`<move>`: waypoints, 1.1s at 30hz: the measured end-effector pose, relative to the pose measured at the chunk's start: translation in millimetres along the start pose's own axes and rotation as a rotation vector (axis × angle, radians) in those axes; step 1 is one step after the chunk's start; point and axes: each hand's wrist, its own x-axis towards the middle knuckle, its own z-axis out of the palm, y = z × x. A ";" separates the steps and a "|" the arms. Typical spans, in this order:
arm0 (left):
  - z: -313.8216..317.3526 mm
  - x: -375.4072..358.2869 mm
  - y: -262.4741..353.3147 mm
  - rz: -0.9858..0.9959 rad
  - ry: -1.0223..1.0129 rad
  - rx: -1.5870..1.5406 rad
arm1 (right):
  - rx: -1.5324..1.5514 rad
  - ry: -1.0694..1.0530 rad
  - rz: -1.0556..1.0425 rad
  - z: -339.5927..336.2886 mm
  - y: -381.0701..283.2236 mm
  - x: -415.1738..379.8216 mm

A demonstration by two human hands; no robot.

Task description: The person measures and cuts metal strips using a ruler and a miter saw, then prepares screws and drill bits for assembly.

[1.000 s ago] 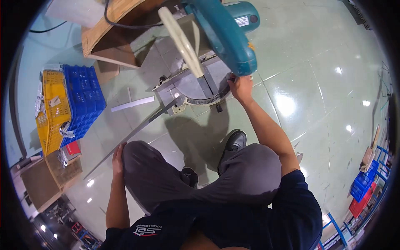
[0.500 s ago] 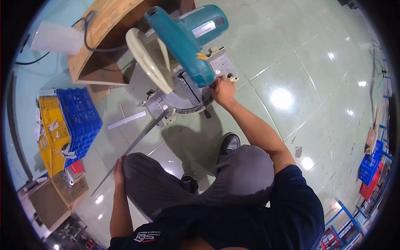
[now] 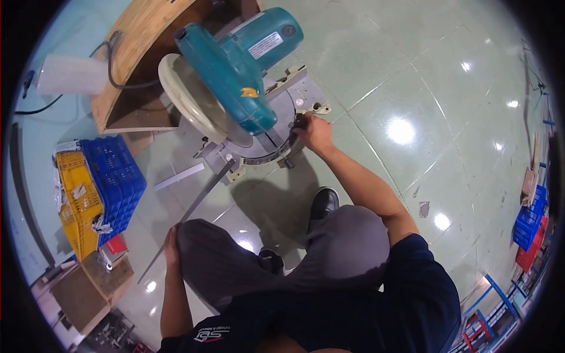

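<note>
A teal miter saw (image 3: 235, 76) with a cream blade guard (image 3: 185, 97) stands on the floor in front of me, its head tipped over toward the left. My right hand (image 3: 316, 135) is closed around a dark grip (image 3: 300, 122) at the right front of the saw's round base. A long, thin metal bar (image 3: 200, 199) slopes from the saw base's left front down past my left knee. Beside that knee my left hand (image 3: 172, 244) is closed on the bar; its fingers are partly hidden.
A curved wooden cabinet (image 3: 138, 53) stands behind the saw. Yellow (image 3: 79, 188) and blue crates (image 3: 115, 182) sit at the left, near a T-shaped metal piece (image 3: 179, 176) on the floor. A power cable (image 3: 126, 86) runs to the saw. Blue shelving (image 3: 491, 294) lines the right.
The saw head has shifted left relative to its base, showing more of the base beside my right hand. My left hand and the bar keep nearly the same pose.
</note>
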 end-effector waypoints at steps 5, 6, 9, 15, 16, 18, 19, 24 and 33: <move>1.5 -3.0 3.3 -0.012 0.019 -0.012 | 0.148 -0.001 0.055 -2.7 9.8 1.7; 2.1 -3.5 4.5 -0.005 0.018 -0.021 | 0.152 -0.008 0.064 -2.2 11.7 3.3; 0.4 -5.0 9.7 -0.019 0.020 0.027 | 0.205 0.018 -0.041 -3.1 13.7 1.4; -1.6 -0.8 2.5 0.008 -0.014 0.015 | 0.072 0.060 -0.188 -5.5 -4.1 -0.9; -3.9 -2.4 1.7 0.003 0.006 0.027 | 0.005 0.042 -0.169 -4.7 -5.5 -0.7; -2.6 -3.1 1.1 0.009 0.026 0.047 | -0.057 0.091 -0.145 2.0 -5.5 -2.2; -2.4 0.2 -6.5 0.008 0.021 0.005 | -0.096 0.124 -0.127 1.9 -4.7 -3.3; -7.6 6.0 -21.9 -0.034 0.010 -0.067 | 0.064 0.176 -0.136 13.0 -6.6 -6.1; 21.3 -39.4 44.0 -0.045 -0.136 -0.005 | 1.329 -0.305 0.331 -61.6 26.6 -54.9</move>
